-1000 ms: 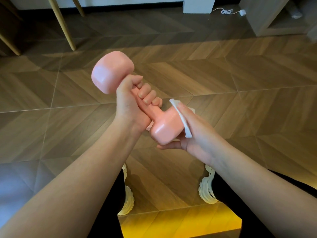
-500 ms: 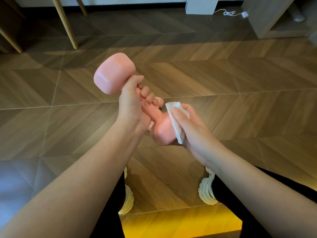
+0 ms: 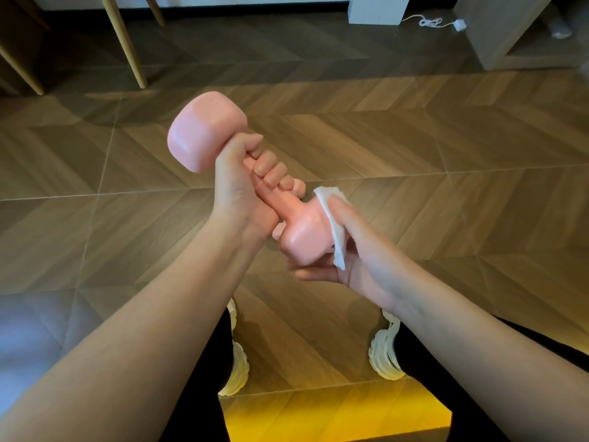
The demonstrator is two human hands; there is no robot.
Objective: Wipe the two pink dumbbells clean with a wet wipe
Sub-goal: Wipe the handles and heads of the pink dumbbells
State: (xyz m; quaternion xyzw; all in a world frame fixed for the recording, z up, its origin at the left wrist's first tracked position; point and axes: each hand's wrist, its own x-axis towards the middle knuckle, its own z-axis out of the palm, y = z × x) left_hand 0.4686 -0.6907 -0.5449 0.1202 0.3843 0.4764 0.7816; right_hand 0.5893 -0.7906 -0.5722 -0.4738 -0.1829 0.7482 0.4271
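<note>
My left hand (image 3: 239, 189) grips the handle of a pink dumbbell (image 3: 207, 132) and holds it tilted in the air, one head up to the left and the other down to the right. My right hand (image 3: 366, 260) cups the lower head and presses a white wet wipe (image 3: 338, 240) against its right side, with the thumb under the head. Small pink parts of a second dumbbell (image 3: 299, 186) show behind my left fingers; it seems to lie on the floor, mostly hidden.
Wooden chevron floor (image 3: 446, 186) all around. Chair legs (image 3: 127, 43) stand at the back left, a white block (image 3: 377, 8) and a white cable (image 3: 436, 23) at the back, a wooden cabinet (image 3: 497, 36) at the back right. My white shoes (image 3: 385, 355) are below.
My right hand has slid the wipe over the lower head, first closing over its top, now shifted down to the right side. The dumbbell has stayed nearly still in my left hand.
</note>
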